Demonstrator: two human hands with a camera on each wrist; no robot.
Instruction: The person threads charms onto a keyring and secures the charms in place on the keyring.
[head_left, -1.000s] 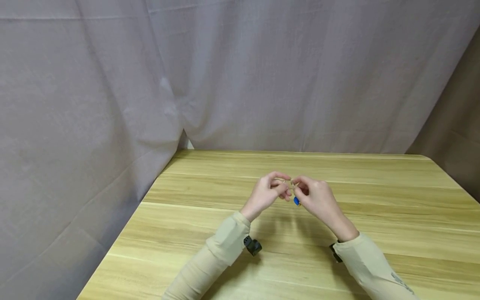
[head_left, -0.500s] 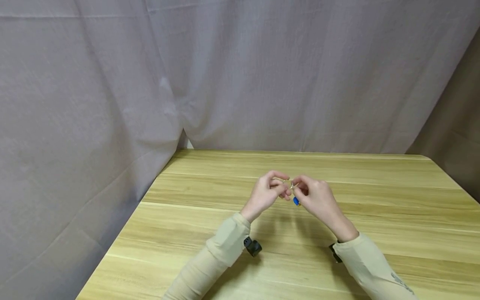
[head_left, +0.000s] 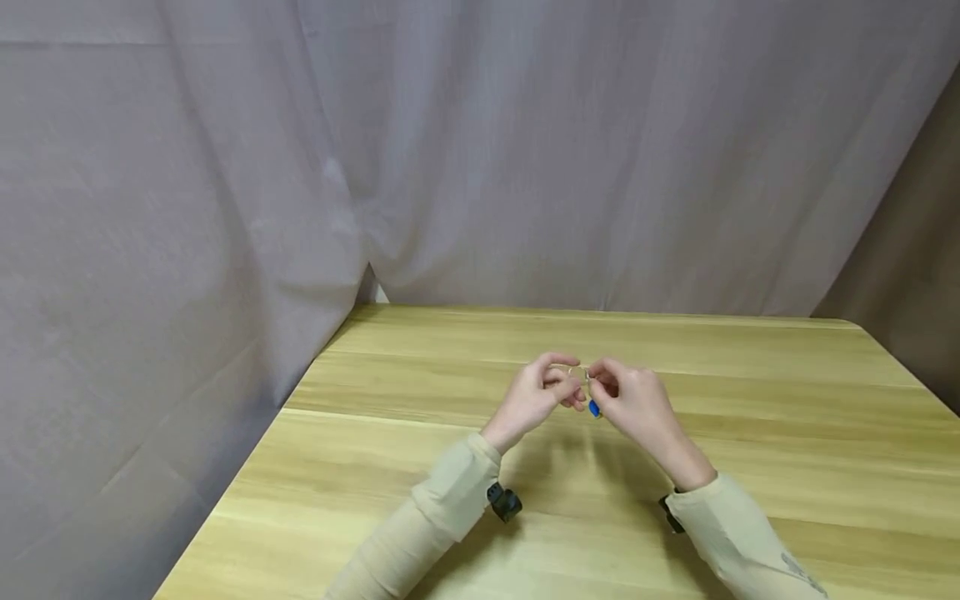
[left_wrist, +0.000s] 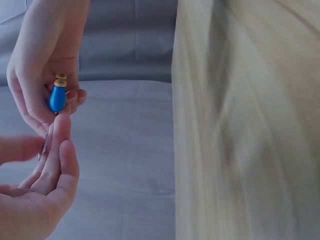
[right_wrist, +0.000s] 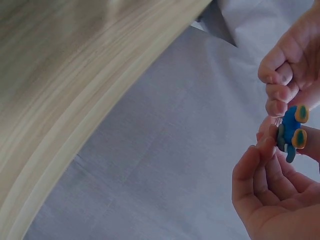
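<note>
Above the table, both hands meet at a small keychain. Its thin metal ring (head_left: pixel 576 372) shows between the fingertips. My left hand (head_left: pixel 528 396) pinches the ring between thumb and index finger, its other fingers loosely bent. On the other side, my right hand (head_left: pixel 633 400) pinches the keychain's metal end with thumb and index finger. Below those fingertips hangs a blue figure charm (head_left: pixel 595 409). Close up in the right wrist view, the charm (right_wrist: pixel 292 127) has two orange-yellow feet with green soles. In the left wrist view, the ring is mostly hidden by the left thumb (left_wrist: pixel 20 148).
A wood-grain table (head_left: pixel 360 492) lies under both arms. Grey cloth (head_left: pixel 495 158) hangs behind it and along the left side, with a browner cloth (head_left: pixel 911 250) at the right. Each wrist wears a black camera (head_left: pixel 505 502).
The hands stay close together in nearly the same place, with small finger movements at the ring. The whole head view has shifted slightly, so things sit a little lower.
</note>
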